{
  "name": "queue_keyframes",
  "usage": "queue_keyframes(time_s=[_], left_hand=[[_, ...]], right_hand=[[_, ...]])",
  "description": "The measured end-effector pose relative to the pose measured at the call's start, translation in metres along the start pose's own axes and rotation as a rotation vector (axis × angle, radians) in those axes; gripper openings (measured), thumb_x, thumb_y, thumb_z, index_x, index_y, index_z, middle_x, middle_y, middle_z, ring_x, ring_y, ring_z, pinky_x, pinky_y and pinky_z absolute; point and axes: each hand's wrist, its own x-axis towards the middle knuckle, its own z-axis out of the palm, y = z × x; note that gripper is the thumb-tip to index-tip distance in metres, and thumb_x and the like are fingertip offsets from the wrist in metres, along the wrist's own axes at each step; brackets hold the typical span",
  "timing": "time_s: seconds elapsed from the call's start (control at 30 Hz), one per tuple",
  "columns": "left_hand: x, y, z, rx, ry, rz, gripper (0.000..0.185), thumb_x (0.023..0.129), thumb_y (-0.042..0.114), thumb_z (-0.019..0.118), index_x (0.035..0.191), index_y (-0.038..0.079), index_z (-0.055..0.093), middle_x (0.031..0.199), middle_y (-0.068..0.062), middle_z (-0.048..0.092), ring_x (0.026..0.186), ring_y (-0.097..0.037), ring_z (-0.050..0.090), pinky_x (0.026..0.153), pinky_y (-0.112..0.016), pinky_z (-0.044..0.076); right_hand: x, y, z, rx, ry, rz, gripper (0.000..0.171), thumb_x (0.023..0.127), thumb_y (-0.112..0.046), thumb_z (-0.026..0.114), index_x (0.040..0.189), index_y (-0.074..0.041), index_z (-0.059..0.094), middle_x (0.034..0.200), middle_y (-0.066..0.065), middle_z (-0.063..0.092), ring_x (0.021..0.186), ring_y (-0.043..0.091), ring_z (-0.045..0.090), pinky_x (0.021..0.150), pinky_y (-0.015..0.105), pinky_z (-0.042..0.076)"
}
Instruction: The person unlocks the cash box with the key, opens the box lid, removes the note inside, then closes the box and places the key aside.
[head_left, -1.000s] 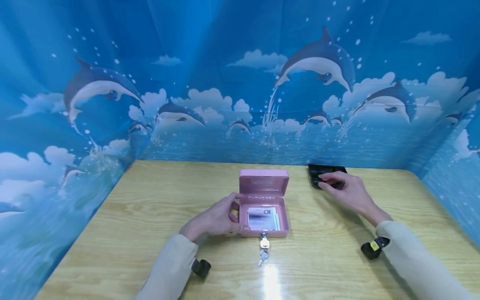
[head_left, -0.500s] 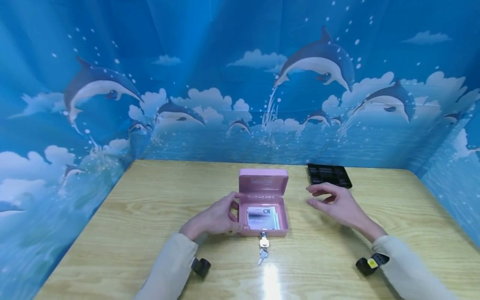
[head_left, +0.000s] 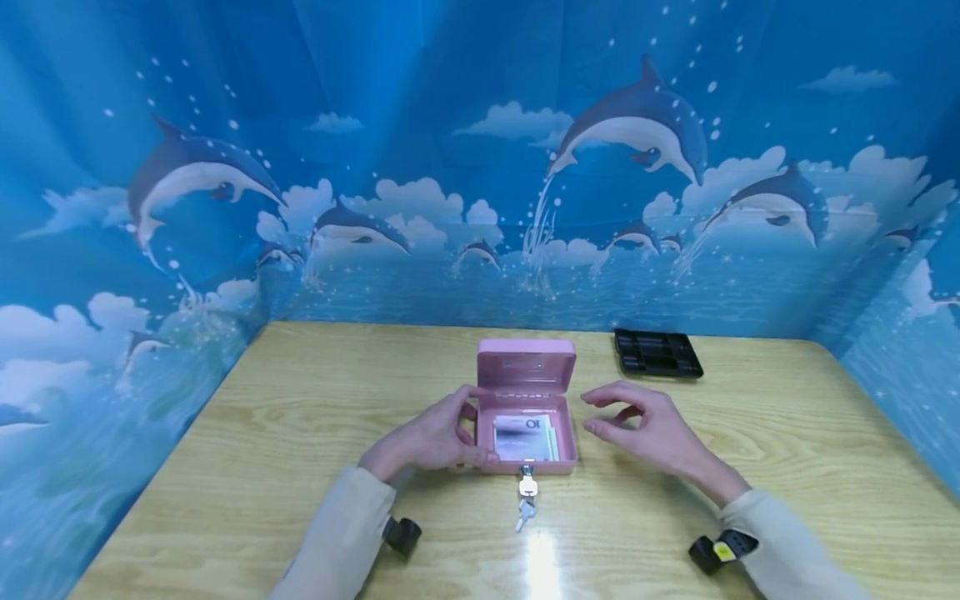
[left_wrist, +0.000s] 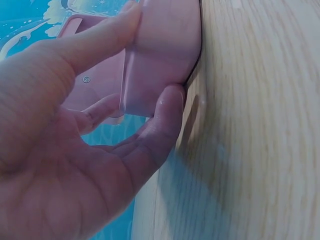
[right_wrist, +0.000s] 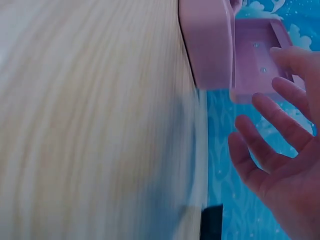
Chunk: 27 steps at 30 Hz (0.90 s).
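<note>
- Blue dolphin-print curtains (head_left: 225,192) wall in a light wooden table (head_left: 300,400) on three sides.
- Near the middle of the table stands a small pink cash box (head_left: 527,433), its lid (head_left: 527,363) raised upright at the back.
- Inside the box lies paper that looks like banknotes (head_left: 525,437), though the head view is too small to be sure.
- A key sits in the lock at the box's front wall, with a second key (head_left: 525,510) hanging from it onto the table.
- The left hand (head_left: 431,435) grips the box's left side: the left wrist view shows the thumb against the near lower edge and fingers curled over the rim.
- The right hand (head_left: 651,427) hovers just right of the box, apart from it, grip released, fingers spread and loosely bent, holding nothing.
- A black compartment tray (head_left: 657,353) lies at the far right of the table, well apart from both hands.
</note>
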Motion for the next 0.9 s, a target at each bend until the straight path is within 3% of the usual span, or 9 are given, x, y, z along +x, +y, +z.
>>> queue_keyframes(time_s=[0.47,0.73,0.9], left_hand=[[0.001,0.0,0.0,-0.014,0.007,0.0,0.085,0.081,0.014,0.086,0.151,0.015,0.038,0.129,-0.016,0.058,0.092,-0.018,0.065,0.076,-0.031,0.06],[0.0,0.001,0.001,-0.034,-0.003,-0.029,0.086,0.081,0.016,0.086,0.152,0.018,0.037,0.13,-0.016,0.056,0.093,-0.019,0.065,0.076,-0.032,0.06],[0.0,0.0,0.001,-0.02,0.003,-0.023,0.087,0.08,0.016,0.087,0.152,0.017,0.037,0.128,-0.015,0.057,0.093,-0.019,0.065,0.076,-0.032,0.06]], right_hand=[[0.008,-0.012,0.019,-0.024,-0.075,0.006,0.034,0.088,-0.022,0.08,0.121,-0.019,0.073,0.12,-0.002,0.075,0.109,0.027,0.069,0.085,0.033,0.061],[0.01,-0.017,0.031,-0.082,-0.108,-0.021,0.038,0.088,-0.029,0.08,0.125,-0.02,0.072,0.117,-0.001,0.074,0.088,0.017,0.064,0.071,0.024,0.054],[0.017,-0.021,0.037,-0.211,-0.144,-0.02,0.042,0.09,-0.039,0.077,0.129,-0.025,0.07,0.106,-0.008,0.072,0.085,0.013,0.053,0.069,0.022,0.043]])
